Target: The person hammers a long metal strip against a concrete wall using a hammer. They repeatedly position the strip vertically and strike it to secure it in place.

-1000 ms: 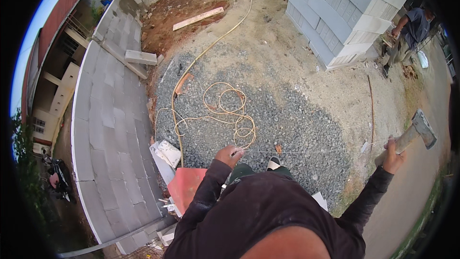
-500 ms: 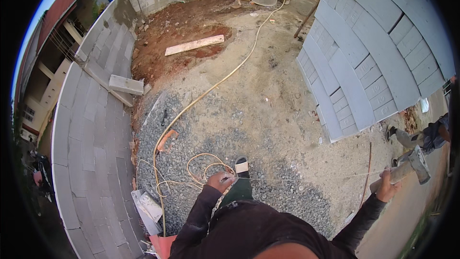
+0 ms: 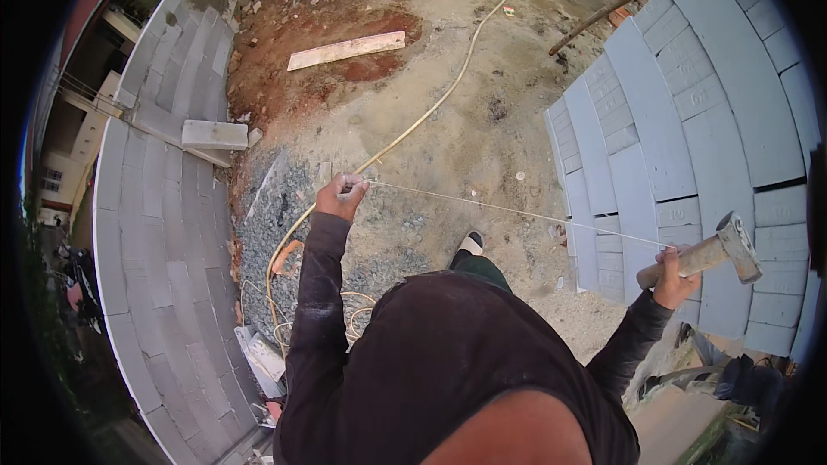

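A thin pale string [image 3: 472, 201] stretches taut between my two hands, slanting down from left to right. My left hand [image 3: 341, 195] pinches its left end between thumb and fingers, above the gravel and near the yellowish hose. Off to the right, my right hand [image 3: 673, 280] is wrapped round the handle of a hammer [image 3: 708, 257]. The hammer's worn metal head points right, and the string runs to the fingers at the handle. Behind the hammer stands a tall stack of grey blocks [image 3: 659, 159]. How the string is fastened at either end is too small to tell.
A low grey block wall [image 3: 164, 284] curves along the left, with a loose block [image 3: 214, 135] beside it. The hose [image 3: 455, 86] winds over the ground. A plank [image 3: 346, 51] lies on red soil. Another person [image 3: 732, 379] is at the lower right, beyond the stack.
My left hand has moved forward and left, pulling the string into a slant. My right hand still grips the hammer, now in front of the block stack. The view has shifted.
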`<state>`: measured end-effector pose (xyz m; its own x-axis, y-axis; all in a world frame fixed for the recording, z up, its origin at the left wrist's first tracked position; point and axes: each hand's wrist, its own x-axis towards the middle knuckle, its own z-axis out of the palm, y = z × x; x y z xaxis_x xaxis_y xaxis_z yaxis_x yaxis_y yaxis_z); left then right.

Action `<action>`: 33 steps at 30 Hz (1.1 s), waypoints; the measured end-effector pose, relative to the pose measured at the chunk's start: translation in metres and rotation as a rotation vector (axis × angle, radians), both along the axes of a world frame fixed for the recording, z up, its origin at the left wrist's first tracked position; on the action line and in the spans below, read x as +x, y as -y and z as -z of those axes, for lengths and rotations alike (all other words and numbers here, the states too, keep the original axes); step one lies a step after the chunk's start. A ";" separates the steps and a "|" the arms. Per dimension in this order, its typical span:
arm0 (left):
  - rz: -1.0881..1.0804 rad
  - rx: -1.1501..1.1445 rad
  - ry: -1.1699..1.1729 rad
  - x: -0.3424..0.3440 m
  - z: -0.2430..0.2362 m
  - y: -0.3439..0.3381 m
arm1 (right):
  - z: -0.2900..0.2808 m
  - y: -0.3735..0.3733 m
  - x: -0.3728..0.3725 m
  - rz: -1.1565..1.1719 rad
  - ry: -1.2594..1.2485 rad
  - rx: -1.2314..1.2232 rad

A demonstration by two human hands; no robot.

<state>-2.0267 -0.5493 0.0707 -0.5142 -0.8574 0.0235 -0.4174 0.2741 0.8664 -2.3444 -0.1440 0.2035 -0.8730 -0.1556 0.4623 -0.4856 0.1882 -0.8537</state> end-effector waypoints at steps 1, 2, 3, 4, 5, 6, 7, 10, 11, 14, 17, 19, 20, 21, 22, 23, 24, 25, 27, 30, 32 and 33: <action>-0.063 0.037 -0.014 -0.010 0.002 0.011 | 0.003 0.027 -0.033 -0.055 0.026 -0.028; -0.118 0.081 -0.014 -0.015 0.006 0.022 | 0.004 0.059 -0.065 -0.075 0.062 -0.050; -0.183 0.105 -0.129 -0.002 0.021 0.023 | -0.012 0.087 -0.078 -0.106 0.062 -0.087; -0.218 0.149 -0.125 -0.002 0.019 0.022 | -0.013 0.120 -0.103 -0.125 0.107 -0.085; -0.259 0.188 -0.136 -0.010 0.019 0.021 | -0.011 0.154 -0.128 -0.146 0.118 -0.100; -0.299 0.225 -0.150 -0.019 0.017 0.023 | -0.009 0.188 -0.148 -0.166 0.129 -0.115; -0.297 0.268 -0.092 -0.027 0.009 0.028 | -0.008 0.220 -0.169 -0.194 0.133 -0.121; -0.337 0.378 -0.255 -0.063 0.015 0.061 | 0.002 0.302 -0.224 -0.242 0.080 -0.165; -0.379 0.433 -0.353 -0.080 0.013 0.078 | 0.007 0.328 -0.238 -0.245 0.074 -0.169; -0.345 0.408 -0.373 -0.130 0.016 0.154 | 0.009 0.402 -0.282 -0.193 0.072 -0.133; -0.223 0.369 -0.200 -0.182 0.038 0.254 | 0.018 0.458 -0.336 -0.096 0.026 -0.115; -0.125 0.360 -0.179 -0.235 0.041 0.315 | 0.010 0.489 -0.368 -0.058 -0.008 -0.120; -0.089 0.327 -0.154 -0.252 0.037 0.341 | 0.018 0.509 -0.380 -0.077 0.007 -0.151; -0.052 0.295 -0.130 -0.267 0.033 0.362 | 0.024 0.528 -0.393 -0.095 0.023 -0.183; 0.008 0.264 -0.087 -0.286 0.027 0.388 | 0.020 0.541 -0.397 -0.072 0.006 -0.175; 0.045 0.220 -0.044 -0.301 0.021 0.410 | 0.020 0.561 -0.406 -0.072 -0.005 -0.179; 0.080 0.177 -0.001 -0.315 0.019 0.430 | 0.018 0.580 -0.415 -0.075 -0.016 -0.182; 0.075 0.166 0.091 -0.327 0.024 0.450 | 0.016 0.602 -0.420 -0.045 0.010 -0.156; 0.065 0.174 0.055 -0.351 0.035 0.493 | 0.022 0.647 -0.447 -0.071 -0.017 -0.192; -0.040 0.243 -0.064 -0.375 0.071 0.558 | 0.040 0.727 -0.491 -0.159 -0.105 -0.145; -0.150 0.324 -0.140 -0.397 0.084 0.609 | 0.047 0.796 -0.523 -0.300 -0.214 -0.115; -0.214 0.337 -0.159 -0.403 0.095 0.632 | 0.053 0.836 -0.533 -0.432 -0.206 -0.198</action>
<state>-2.4293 -1.1816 -0.0248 -0.3368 -0.9175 -0.2116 -0.2883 -0.1134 0.9508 -2.8777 -0.9795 0.1505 -0.6363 -0.3739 0.6747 -0.6447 -0.2225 -0.7313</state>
